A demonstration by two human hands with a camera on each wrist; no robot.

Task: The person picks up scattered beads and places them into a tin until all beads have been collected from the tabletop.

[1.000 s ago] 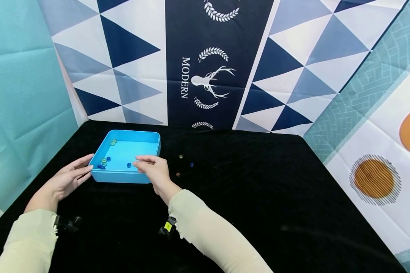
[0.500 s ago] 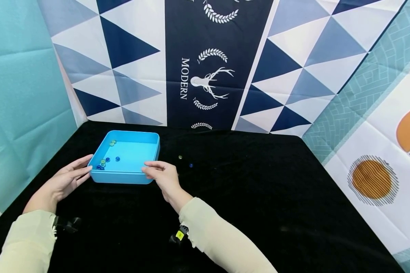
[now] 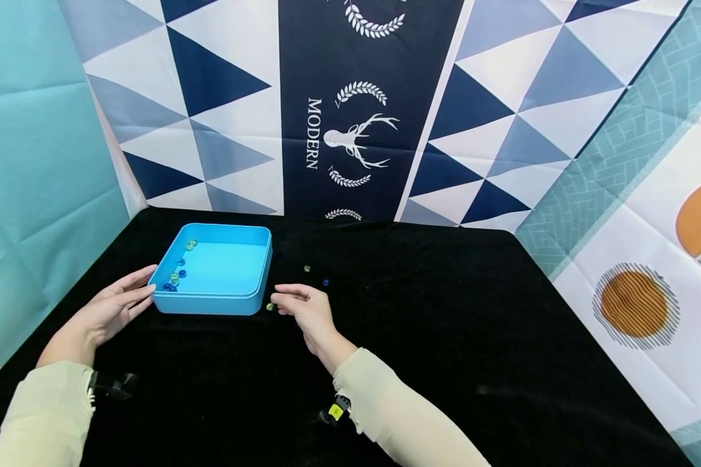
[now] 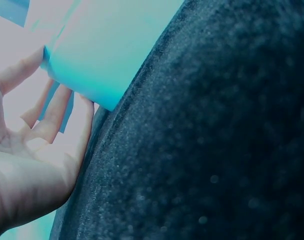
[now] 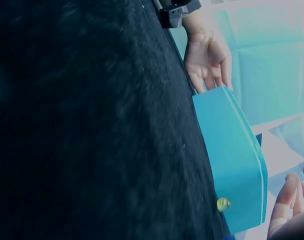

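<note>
Black velvet-like cloth (image 3: 420, 337) covered the table on which a person worked with both bare hands, a shallow blue tray (image 3: 210, 302) standing near the table's far-left corner. The left hand (image 3: 106, 310) lay flat and relaxed on the cloth, its straight fingertips touching the tray's near-left corner; it appeared to be bracing the tray so it would not slide. The left wrist view showed those fingers (image 4: 57, 112) spread loosely against the blue wall, gripping nothing.

The right hand (image 3: 306, 310) rested on the cloth just off the tray's near-right corner, fingers drawn narrowly together toward a small yellow-green marble (image 3: 269, 307), which lay on the cloth just beside the tray's outer wall. Whether the fingertips were actually touching the marble could not be told; the right wrist view showed it (image 5: 222, 203) sitting free at the foot of the tray with the fingers a little apart from it.

Several blue and green marbles (image 3: 175, 277) were gathered along the left side of the tray's floor, where its raised rim kept them from rolling off. Two more loose marbles (image 3: 317, 275) lay on the cloth beyond the right hand, toward the table's far edge. A patterned backdrop (image 3: 350, 110) of blue triangles hung behind.
</note>
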